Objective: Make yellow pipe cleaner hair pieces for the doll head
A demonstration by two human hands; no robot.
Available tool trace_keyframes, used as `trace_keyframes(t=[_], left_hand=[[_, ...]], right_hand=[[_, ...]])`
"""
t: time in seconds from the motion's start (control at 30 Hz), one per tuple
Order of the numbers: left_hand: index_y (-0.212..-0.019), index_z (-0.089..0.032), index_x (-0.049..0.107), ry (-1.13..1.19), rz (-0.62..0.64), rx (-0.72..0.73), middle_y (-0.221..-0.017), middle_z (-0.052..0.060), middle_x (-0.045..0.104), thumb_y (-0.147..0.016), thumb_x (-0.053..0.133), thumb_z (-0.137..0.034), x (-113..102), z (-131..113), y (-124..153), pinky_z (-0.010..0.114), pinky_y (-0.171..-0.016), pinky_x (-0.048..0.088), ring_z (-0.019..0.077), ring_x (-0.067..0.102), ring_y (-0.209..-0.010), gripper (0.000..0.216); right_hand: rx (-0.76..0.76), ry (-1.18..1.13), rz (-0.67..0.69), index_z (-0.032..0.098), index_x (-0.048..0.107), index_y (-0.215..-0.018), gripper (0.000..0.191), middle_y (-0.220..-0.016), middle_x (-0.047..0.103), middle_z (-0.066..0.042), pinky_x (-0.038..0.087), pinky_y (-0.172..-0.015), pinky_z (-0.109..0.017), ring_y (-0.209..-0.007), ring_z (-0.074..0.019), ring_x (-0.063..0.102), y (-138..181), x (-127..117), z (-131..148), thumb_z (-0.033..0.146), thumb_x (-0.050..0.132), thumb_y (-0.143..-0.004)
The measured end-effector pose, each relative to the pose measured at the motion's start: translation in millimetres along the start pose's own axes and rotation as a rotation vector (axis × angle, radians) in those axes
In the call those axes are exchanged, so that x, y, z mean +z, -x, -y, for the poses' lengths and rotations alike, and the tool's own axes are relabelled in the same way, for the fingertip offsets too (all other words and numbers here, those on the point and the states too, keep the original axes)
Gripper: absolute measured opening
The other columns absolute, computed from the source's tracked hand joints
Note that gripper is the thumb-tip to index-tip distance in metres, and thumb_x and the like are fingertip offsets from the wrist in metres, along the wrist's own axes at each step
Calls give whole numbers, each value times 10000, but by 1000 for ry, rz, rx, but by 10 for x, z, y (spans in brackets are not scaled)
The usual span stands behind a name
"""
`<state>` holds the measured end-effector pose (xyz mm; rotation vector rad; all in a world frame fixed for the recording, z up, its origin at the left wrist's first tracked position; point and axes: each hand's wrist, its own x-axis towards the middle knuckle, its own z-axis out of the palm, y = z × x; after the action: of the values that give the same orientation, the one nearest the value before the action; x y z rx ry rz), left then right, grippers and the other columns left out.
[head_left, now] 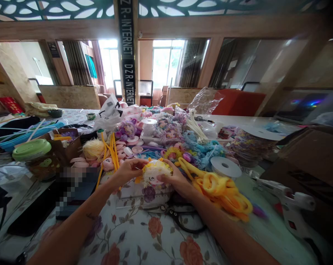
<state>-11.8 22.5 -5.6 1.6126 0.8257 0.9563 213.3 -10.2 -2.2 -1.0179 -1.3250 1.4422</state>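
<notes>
Doll head (156, 175), above the floral tablecloth (140, 237) just beyond the scissors (171, 212), sits in my half-curled right hand (179, 179), thumb on its face, while my left hand (128, 170), fingertips nearly pinched, meets its yellow trim (146, 168), hold unclear, where I'd press lightly.

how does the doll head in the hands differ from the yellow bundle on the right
The doll head is held between the left hand and right hand; the yellow bundle lies loose. The doll head is rounded, with a face; the yellow bundle forms thick loops. Both show yellow.
</notes>
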Motion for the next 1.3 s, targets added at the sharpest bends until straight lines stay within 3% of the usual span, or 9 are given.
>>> trace_keyframes(t=[0.27,0.53,0.8,1.07,1.3], left_hand=[[-1144,-156,657,7,-12,28,-901,66,672,-705,738,-296,-11,-44,9,266,-706,485,170,604,-808,468],[-1095,-161,692,-171,-24,81,-1133,113,649,-756,666,-247,78,-166,68,292,-750,500,213,615,-914,350],[-1113,-207,694,-264,15,115,-1017,81,636,-781,565,-122,185,-304,93,266,-744,479,191,584,-917,366],[-1164,-263,662,-337,131,84,-1034,66,614,-787,536,-94,109,-399,-14,244,-715,480,191,566,-943,432],[-1189,-258,643,-357,202,81,-1048,71,605,-807,523,-104,103,-530,-111,263,-760,492,164,579,-876,429]], right_hand=[[-52,-67,50,235,441,-1254,708,-1041,649,-50,506,-851,-395,-923,-240,637,-53,11,-42,298,778,-635],[-72,134,-54,256,463,-1287,771,-1048,641,-40,522,-803,-367,-912,-238,629,56,-36,-35,341,798,-598],[-175,214,-134,236,475,-1270,807,-1216,551,-91,503,-866,-380,-1026,-276,585,117,-134,-145,391,826,-561],[-116,179,-164,244,490,-1278,818,-1234,560,-99,522,-811,-381,-992,-292,606,112,-161,-150,476,803,-559],[-84,88,-175,239,489,-1279,820,-1195,579,-103,522,-807,-387,-959,-286,619,113,-156,-140,442,814,-554]])
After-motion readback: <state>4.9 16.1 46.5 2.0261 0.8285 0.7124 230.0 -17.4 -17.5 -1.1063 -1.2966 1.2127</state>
